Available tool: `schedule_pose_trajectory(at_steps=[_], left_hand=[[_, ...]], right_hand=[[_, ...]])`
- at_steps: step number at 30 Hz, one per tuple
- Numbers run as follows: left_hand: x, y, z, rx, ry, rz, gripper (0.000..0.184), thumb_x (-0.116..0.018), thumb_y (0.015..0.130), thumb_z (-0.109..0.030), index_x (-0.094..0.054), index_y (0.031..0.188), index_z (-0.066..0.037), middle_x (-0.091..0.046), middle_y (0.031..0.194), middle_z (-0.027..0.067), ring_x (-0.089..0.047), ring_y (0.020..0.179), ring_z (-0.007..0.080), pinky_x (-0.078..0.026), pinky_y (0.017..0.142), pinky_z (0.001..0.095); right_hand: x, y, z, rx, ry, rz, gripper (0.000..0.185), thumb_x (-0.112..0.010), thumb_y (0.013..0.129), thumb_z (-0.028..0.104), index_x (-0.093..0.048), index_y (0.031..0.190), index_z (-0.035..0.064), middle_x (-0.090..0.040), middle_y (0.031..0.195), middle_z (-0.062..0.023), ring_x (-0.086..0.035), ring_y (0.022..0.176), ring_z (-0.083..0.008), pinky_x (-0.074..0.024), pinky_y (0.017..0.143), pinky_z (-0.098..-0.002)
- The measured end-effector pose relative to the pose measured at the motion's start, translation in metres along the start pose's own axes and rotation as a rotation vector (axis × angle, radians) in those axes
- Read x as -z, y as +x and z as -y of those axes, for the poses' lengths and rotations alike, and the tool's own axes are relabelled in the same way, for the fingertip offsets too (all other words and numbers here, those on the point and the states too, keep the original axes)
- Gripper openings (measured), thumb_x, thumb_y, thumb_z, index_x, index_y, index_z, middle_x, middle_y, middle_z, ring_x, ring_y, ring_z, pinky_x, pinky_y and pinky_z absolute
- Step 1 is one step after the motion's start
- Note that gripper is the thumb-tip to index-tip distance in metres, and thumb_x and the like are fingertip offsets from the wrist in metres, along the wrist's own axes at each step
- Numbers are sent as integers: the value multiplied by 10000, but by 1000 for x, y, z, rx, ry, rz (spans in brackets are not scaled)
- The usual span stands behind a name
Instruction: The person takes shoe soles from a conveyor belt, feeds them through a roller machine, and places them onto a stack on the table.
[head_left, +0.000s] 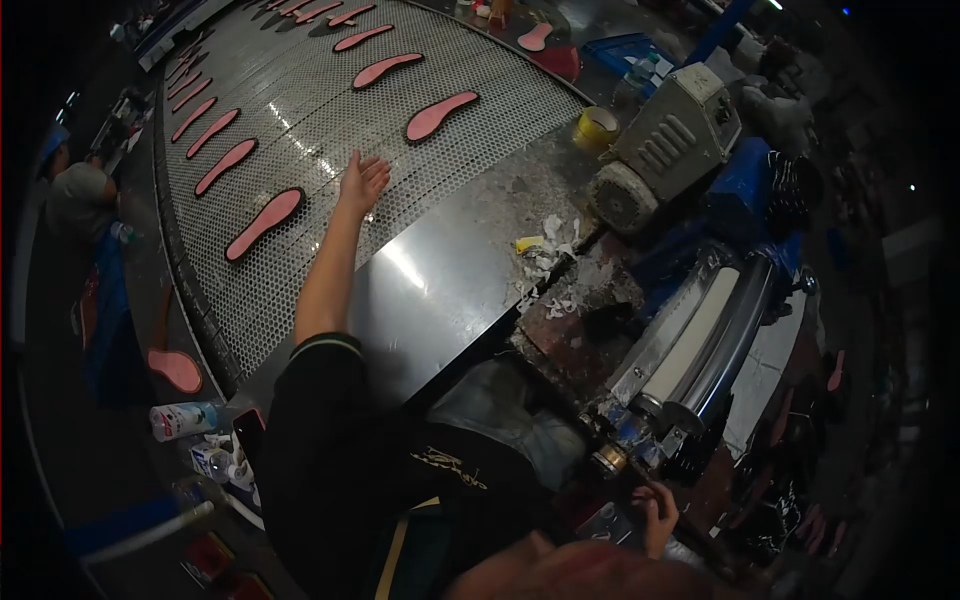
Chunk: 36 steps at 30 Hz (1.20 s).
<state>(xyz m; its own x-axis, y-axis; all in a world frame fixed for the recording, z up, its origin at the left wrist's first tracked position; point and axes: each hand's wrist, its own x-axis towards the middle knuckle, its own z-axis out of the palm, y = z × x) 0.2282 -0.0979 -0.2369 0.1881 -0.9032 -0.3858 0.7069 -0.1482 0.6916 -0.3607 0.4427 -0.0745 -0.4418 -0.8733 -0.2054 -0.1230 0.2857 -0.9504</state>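
Note:
My left hand (365,182) reaches over the perforated metal conveyor (330,110), open and holding nothing, its fingers spread. Pink insole-shaped pieces with dark edges lie in two rows on this surface. The nearest are one pink piece (441,117) to the upper right of the hand and another pink piece (265,225) to its lower left. Low in the view, my right hand (655,515) has its fingers curled in beside the lower end of a roller machine (690,340). What it holds, if anything, is too dark to make out.
A smooth metal plate (430,290) borders the conveyor. Right of it stand a motor housing (670,135) and a yellow tape roll (597,126), with white scraps (555,250) nearby. A bottle (183,420) and loose pink piece (175,370) lie left. Another person (82,195) is far left.

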Motion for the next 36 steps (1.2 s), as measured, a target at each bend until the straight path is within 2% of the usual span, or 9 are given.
schedule_pose_trajectory(at_steps=[3,6,8,12,18,27,30,32,36], left_hand=[[1,-53,48,-102,211,184,309,-538,977,-362,-591,903,-67,-614,775,47,-568,662,149,-452,578,280],[-30,-127,77,-69,523,264,292,-502,999,-332,-536,813,-110,-481,642,-18,-424,486,84,-344,433,249],[-46,-158,103,-161,567,141,336,-488,1009,-320,-531,746,-116,-446,601,-26,-392,468,72,-314,421,241],[-35,-164,139,-379,693,274,353,-488,1019,-249,-536,731,-51,-405,605,-38,-332,535,46,-267,488,225],[-34,-166,138,-452,868,250,221,-552,983,-179,-669,1005,7,-515,699,-13,-433,591,58,-355,528,220],[-50,-183,130,-453,950,320,381,-676,849,-10,-586,1215,45,-659,819,55,-605,702,118,-490,643,234],[-39,-174,126,-433,953,298,386,-677,855,-20,-575,1219,60,-674,821,72,-617,705,126,-505,659,243],[-37,-179,122,-383,945,284,362,-675,864,-34,-579,1195,76,-685,850,92,-636,726,145,-532,688,257],[-63,-202,117,-307,883,374,284,-665,874,-59,-632,1117,84,-694,909,134,-676,804,185,-573,732,292]], right_hand=[[7,1,14,15,-72,-78,197,-610,941,114,-632,1084,-20,-664,921,-86,-618,850,-132,-494,741,-284],[40,29,20,106,-391,-301,134,-590,940,75,-633,1041,-2,-648,872,-65,-606,819,-117,-495,726,-279],[72,55,11,196,-654,-410,215,-618,910,103,-626,1087,-17,-679,999,-156,-660,922,-232,-510,816,-342],[154,80,-59,132,-872,-521,536,-712,824,320,-587,1209,-30,-611,1208,-234,-577,1155,-375,-453,980,-411],[159,112,-111,-53,-802,-500,722,-765,756,471,-582,1219,-53,-604,1222,-244,-576,1155,-380,-454,984,-407],[175,128,-123,-253,-247,-469,703,-850,691,295,-582,1234,-63,-642,1183,-182,-609,1094,-241,-464,939,-332],[175,123,-116,-186,-163,-585,670,-839,711,229,-570,1258,-49,-623,1227,-175,-594,1129,-233,-455,958,-320],[185,107,-112,159,-46,-683,652,-821,712,137,-556,1276,-54,-610,1248,-182,-586,1148,-252,-459,960,-331],[173,62,-38,333,102,-505,576,-749,767,51,-559,1308,2,-574,1329,-130,-533,1245,-239,-392,1059,-341]])
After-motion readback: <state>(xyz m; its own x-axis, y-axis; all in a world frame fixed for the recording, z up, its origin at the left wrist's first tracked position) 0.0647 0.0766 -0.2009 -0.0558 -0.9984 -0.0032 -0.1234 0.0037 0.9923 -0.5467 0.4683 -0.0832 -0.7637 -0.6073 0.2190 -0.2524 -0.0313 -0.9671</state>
